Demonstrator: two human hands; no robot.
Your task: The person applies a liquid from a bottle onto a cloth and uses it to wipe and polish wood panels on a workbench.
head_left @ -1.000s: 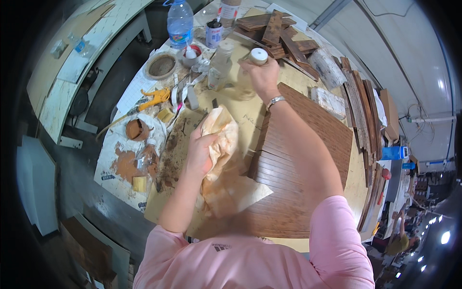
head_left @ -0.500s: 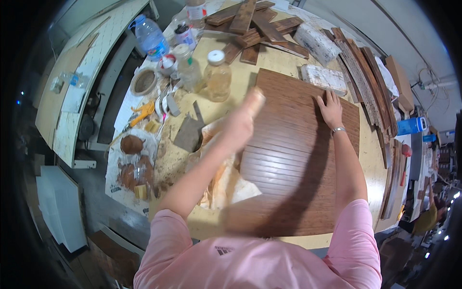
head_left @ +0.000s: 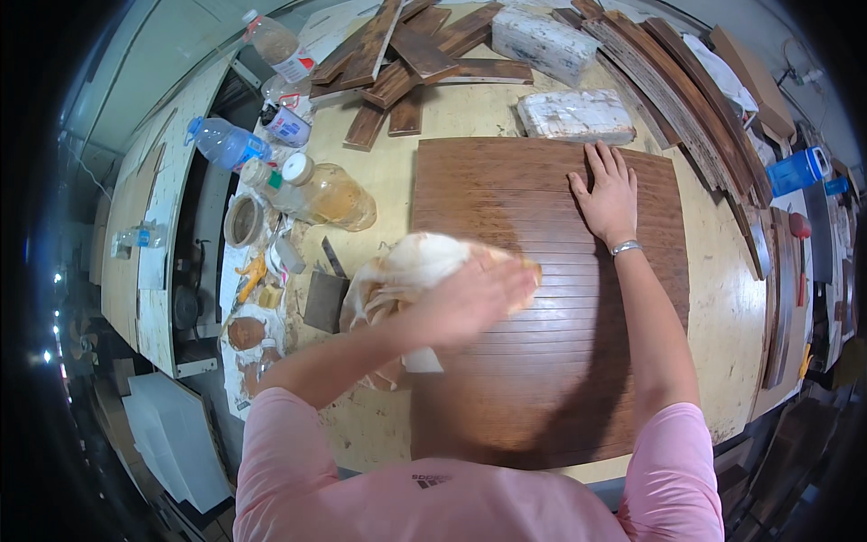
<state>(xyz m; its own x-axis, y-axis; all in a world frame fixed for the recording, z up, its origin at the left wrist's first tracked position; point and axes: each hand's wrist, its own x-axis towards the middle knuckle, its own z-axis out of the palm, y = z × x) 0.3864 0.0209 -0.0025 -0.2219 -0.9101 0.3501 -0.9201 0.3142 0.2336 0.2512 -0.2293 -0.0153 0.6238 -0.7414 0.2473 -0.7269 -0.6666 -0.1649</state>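
A dark brown grooved wooden board lies flat on the table in front of me. My left hand, smeared by motion, is closed on a stained white cloth over the left part of the board. The cloth bunches around the hand and hangs past the board's left edge. Near the board's far right, my right hand lies flat with fingers spread, holding nothing. A metal band circles that wrist.
Bottles stand at the far left, among them a yellowish jar and a blue-capped bottle. Dark wood strips are piled at the back. A white wrapped block sits just beyond the board. Long planks run along the right.
My left hand has come down from above the board's far left part toward me, and the cloth is now bunched by it. My right hand stays on the board. The view has shifted.
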